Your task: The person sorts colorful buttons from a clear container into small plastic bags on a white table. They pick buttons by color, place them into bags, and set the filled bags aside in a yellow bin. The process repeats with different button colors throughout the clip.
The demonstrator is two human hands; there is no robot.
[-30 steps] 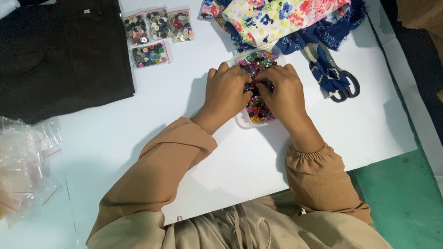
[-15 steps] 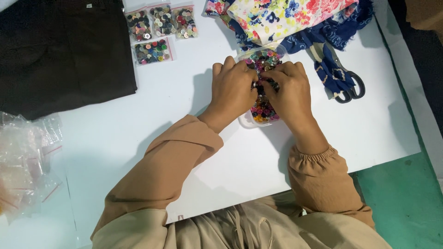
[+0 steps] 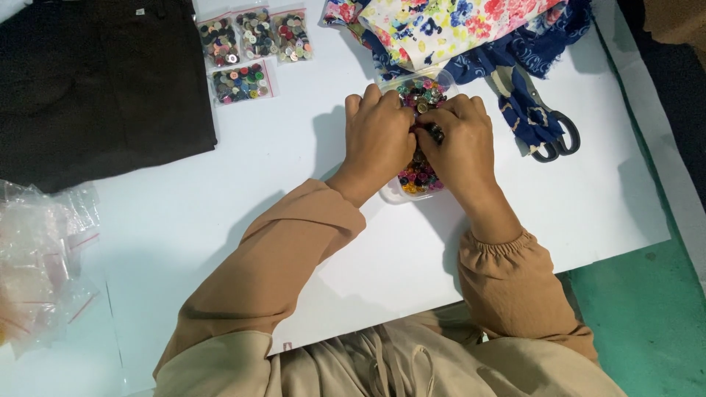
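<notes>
Both hands, left hand and right hand, pinch buttons over the clear tub, mid-sorting; next needs a clean lift.

Button tub mostly under hands.

Both arms wear loose tan sleeves, gathered with elastic at the wrist; matching tan garment with drawstrings below.

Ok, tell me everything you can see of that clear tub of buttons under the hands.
The tub is a clear plastic container lying flat on the white table, filled with mixed coloured buttons. Both the left hand and the right hand rest over its middle, fingers in the buttons. Its far end meets the floral fabric.
</notes>
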